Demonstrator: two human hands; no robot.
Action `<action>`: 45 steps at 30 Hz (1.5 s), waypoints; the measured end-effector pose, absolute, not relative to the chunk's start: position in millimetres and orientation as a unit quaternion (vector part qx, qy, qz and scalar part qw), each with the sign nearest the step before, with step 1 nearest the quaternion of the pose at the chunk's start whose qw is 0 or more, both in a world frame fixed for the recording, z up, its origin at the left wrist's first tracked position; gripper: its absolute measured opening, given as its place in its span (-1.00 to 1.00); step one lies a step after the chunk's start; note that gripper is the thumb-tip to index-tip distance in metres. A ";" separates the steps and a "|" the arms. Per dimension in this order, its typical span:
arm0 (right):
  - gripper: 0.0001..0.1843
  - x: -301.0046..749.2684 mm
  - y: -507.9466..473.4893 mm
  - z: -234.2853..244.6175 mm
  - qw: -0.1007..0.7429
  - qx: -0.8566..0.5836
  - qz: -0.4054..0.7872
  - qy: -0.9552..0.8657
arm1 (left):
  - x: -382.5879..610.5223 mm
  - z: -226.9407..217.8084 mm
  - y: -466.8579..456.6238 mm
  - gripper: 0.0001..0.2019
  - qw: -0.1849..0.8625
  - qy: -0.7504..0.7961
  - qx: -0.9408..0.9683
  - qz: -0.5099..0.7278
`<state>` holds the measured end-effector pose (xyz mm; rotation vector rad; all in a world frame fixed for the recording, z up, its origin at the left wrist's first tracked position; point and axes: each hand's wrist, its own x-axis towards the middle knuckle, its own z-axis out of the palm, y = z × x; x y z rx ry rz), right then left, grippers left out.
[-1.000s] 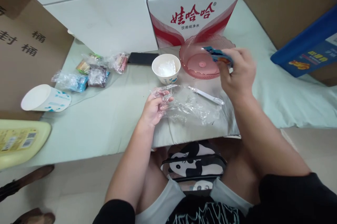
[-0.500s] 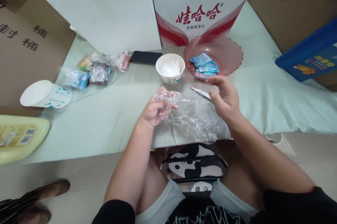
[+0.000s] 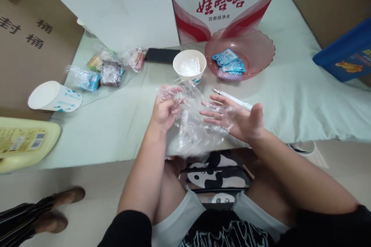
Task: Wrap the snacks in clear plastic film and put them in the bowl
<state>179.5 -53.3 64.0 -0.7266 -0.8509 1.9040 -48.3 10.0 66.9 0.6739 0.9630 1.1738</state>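
Note:
My left hand (image 3: 165, 109) is closed on the gathered edge of a clear plastic bag (image 3: 193, 125), which hangs over the table's front edge. My right hand (image 3: 232, 117) has its fingers spread, with the bag's film lying against or over the fingers. Just behind the right hand lies a slim white-handled tool (image 3: 232, 98) with a metal tip, partly hidden by that hand. A paper cup (image 3: 189, 67) with a clear packet inside stands beyond the bag. To its right, a pink ribbed bowl (image 3: 257, 55) holds several blue sachets (image 3: 228, 61).
A paper cup (image 3: 55, 96) lies on its side at left, near several wrapped packets (image 3: 111, 74) and a black phone (image 3: 162, 55). White boxes (image 3: 116, 11) stand along the back. A yellow container (image 3: 26, 142) and a blue one (image 3: 344, 53) flank the cloth-covered table (image 3: 110, 135).
My right hand has moved down and left from beside the bowl to the bag, its fingers now spread. The bag has shifted left and bunched up. The view has tilted slightly.

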 end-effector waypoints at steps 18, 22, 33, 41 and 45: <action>-0.77 215.5 -30.7 52.7 0.554 -0.630 0.339 -0.426 | -63.9 57.8 17.6 -0.72 0.544 0.596 0.421 0.415; -0.66 216.7 -31.3 51.8 0.514 -0.599 0.421 -0.446 | -61.7 64.0 17.6 -0.77 0.570 0.573 0.383 0.448; -0.65 221.2 -37.0 65.6 0.510 -0.614 0.393 -0.457 | -70.9 59.7 14.5 -0.53 0.612 0.481 0.438 0.449; -0.74 228.3 -37.6 68.4 0.599 -0.549 0.398 -0.425 | -73.3 64.6 12.2 -0.66 0.595 0.475 0.423 0.492; -0.72 232.0 -35.3 71.0 0.622 -0.547 0.411 -0.381 | -74.6 69.9 15.5 -0.78 0.610 0.464 0.359 0.532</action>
